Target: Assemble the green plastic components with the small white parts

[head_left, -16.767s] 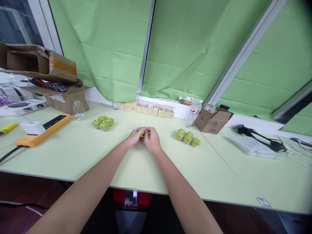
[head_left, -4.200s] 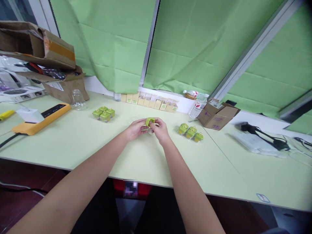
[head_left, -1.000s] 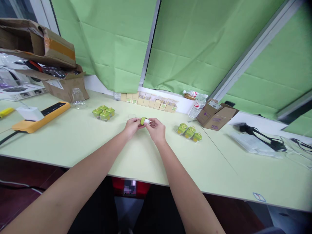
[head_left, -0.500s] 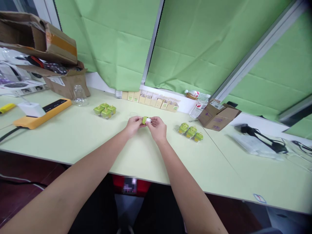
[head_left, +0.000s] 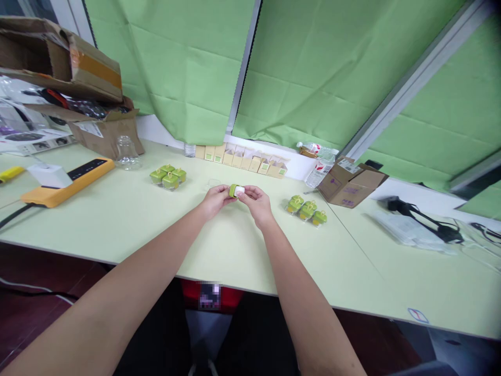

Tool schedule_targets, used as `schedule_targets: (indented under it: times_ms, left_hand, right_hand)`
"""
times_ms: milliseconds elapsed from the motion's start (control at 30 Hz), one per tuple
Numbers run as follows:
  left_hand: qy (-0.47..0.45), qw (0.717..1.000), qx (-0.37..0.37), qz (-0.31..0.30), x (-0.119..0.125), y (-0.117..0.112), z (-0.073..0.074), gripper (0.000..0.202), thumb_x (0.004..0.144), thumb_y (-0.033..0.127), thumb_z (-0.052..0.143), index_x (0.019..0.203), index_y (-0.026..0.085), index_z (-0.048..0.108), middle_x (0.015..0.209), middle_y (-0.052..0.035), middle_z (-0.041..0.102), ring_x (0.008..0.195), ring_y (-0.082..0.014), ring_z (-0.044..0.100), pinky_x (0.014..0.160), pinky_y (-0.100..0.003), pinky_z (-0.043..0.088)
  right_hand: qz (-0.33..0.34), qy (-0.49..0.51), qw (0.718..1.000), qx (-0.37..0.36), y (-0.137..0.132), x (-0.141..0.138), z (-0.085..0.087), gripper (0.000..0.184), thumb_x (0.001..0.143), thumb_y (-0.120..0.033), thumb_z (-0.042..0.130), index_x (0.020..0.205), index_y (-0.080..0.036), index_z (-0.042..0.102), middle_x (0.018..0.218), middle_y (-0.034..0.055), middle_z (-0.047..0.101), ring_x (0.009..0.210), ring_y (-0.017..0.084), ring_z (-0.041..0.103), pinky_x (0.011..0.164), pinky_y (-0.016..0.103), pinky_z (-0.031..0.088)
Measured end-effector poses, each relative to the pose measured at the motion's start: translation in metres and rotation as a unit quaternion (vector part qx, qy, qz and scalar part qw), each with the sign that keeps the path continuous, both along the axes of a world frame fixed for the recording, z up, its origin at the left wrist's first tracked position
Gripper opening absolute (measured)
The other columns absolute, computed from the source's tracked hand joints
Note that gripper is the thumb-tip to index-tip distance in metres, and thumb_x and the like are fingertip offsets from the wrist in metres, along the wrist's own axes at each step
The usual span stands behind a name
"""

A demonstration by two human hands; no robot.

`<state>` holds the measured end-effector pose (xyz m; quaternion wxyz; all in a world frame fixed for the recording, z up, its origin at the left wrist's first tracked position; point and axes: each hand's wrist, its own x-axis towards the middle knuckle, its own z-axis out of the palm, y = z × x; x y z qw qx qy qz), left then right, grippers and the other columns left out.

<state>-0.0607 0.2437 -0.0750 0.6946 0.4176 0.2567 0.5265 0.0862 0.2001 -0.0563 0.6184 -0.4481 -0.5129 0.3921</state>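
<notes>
Over the middle of the table, my left hand [head_left: 215, 201] pinches a small green lid [head_left: 232, 190]. A rounded white piece [head_left: 240, 191] sits against the lid's right side, and the thumb and fingers of my right hand [head_left: 259, 204] close on it. I cannot tell whether the two parts are joined. Just behind my left hand a small clear plastic cup [head_left: 213, 183] rests on the table. To the left stands a cluster of clear containers with green lids [head_left: 170, 180]. More green-lidded containers [head_left: 307, 210], with yellow contents, stand to the right.
Small cardboard boxes [head_left: 245, 161] line the back wall. An orange power strip [head_left: 94, 169] and a clear jar [head_left: 127, 154] are at left, below stacked cartons [head_left: 94, 68]. Plastic bottles [head_left: 316, 175], an open carton [head_left: 348, 183] and a black strap [head_left: 425, 222] lie right.
My right hand has shifted slightly right, and its thumb now lies across the white piece. The lid has turned a little, showing more white. The containers stay where they were.
</notes>
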Motion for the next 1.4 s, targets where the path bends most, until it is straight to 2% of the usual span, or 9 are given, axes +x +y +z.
schedule_targets:
  times_ms: [200,267,367,433,600,900,1033,1233,1400]
  left_hand:
    - [-0.021,0.998,-0.053,-0.012,0.001,-0.004,0.007,0.014,0.075,0.015,0.073,0.088,0.013,0.068,0.096,-0.0088,0.073,0.087,-0.0180,0.070,0.091,-0.035,0.055]
    - [-0.027,0.998,-0.058,-0.022,0.002,-0.005,0.010,0.013,0.080,0.021,0.071,0.091,0.013,0.069,0.098,-0.0100,0.073,0.088,-0.0187,0.070,0.090,-0.035,0.055]
    - [-0.025,0.997,-0.052,-0.048,0.003,-0.007,0.012,0.027,0.086,0.039,0.068,0.094,0.013,0.070,0.103,-0.0124,0.073,0.092,-0.0203,0.070,0.091,-0.035,0.055]
    - [-0.019,0.997,-0.044,-0.055,0.003,-0.009,0.014,0.033,0.085,0.043,0.069,0.096,0.012,0.070,0.105,-0.0132,0.073,0.094,-0.0205,0.070,0.093,-0.035,0.055]
    - [-0.020,0.998,-0.031,-0.060,0.004,-0.011,0.015,0.030,0.083,0.039,0.073,0.095,0.011,0.070,0.106,-0.0133,0.073,0.096,-0.0193,0.069,0.097,-0.034,0.053]
    - [-0.042,0.995,-0.029,-0.090,0.002,-0.009,0.014,0.029,0.086,0.039,0.069,0.095,0.011,0.070,0.106,-0.0131,0.072,0.099,-0.0196,0.068,0.099,-0.034,0.052]
    - [-0.058,0.993,-0.042,-0.097,0.000,-0.005,0.013,0.033,0.088,0.043,0.066,0.098,0.012,0.069,0.106,-0.0129,0.072,0.098,-0.0182,0.069,0.098,-0.031,0.053]
    - [-0.100,0.989,-0.057,-0.098,-0.006,-0.008,0.021,0.039,0.092,0.047,0.059,0.102,0.012,0.069,0.103,-0.0124,0.073,0.089,-0.0157,0.070,0.089,-0.026,0.056]
    - [-0.099,0.987,-0.082,-0.099,-0.006,-0.010,0.025,0.036,0.094,0.046,0.056,0.099,0.012,0.068,0.101,-0.0113,0.073,0.083,-0.0139,0.069,0.084,-0.024,0.056]
  right_hand:
    - [-0.038,-0.050,0.998,0.023,-0.001,-0.002,0.003,0.048,0.056,-0.043,0.086,0.089,-0.019,0.063,0.093,0.0051,0.071,0.085,0.018,0.067,0.083,0.036,0.057]
    - [-0.049,-0.060,0.997,0.023,-0.002,-0.003,0.003,0.047,0.056,-0.044,0.086,0.088,-0.019,0.063,0.091,0.0052,0.071,0.083,0.018,0.067,0.080,0.034,0.057]
    - [-0.061,-0.067,0.996,0.023,-0.003,-0.003,0.004,0.046,0.057,-0.044,0.085,0.088,-0.019,0.063,0.091,0.0053,0.070,0.082,0.018,0.066,0.077,0.033,0.057]
    - [-0.069,-0.069,0.995,0.024,-0.002,-0.003,0.004,0.045,0.058,-0.044,0.085,0.088,-0.019,0.063,0.090,0.0052,0.070,0.082,0.018,0.065,0.076,0.033,0.057]
    - [-0.076,-0.068,0.994,0.037,-0.002,-0.002,0.004,0.044,0.058,-0.043,0.084,0.087,-0.019,0.063,0.087,0.0041,0.069,0.079,0.017,0.064,0.075,0.032,0.056]
    - [-0.099,-0.098,0.989,0.051,-0.007,-0.010,0.009,0.041,0.062,-0.045,0.082,0.088,-0.020,0.063,0.088,0.0040,0.068,0.077,0.016,0.063,0.071,0.030,0.056]
    - [-0.076,-0.095,0.991,0.061,-0.004,-0.004,0.008,0.041,0.063,-0.046,0.081,0.090,-0.020,0.064,0.089,0.0040,0.067,0.078,0.016,0.062,0.071,0.030,0.056]
    - [-0.124,-0.099,0.987,0.000,0.002,0.014,0.002,0.037,0.065,-0.048,0.078,0.084,-0.019,0.064,0.084,0.0020,0.064,0.069,0.013,0.058,0.064,0.030,0.055]
    - [-0.045,-0.057,0.997,0.006,-0.008,0.006,0.014,0.038,0.070,-0.053,0.074,0.088,-0.021,0.065,0.088,0.0027,0.066,0.073,0.013,0.060,0.060,0.026,0.054]
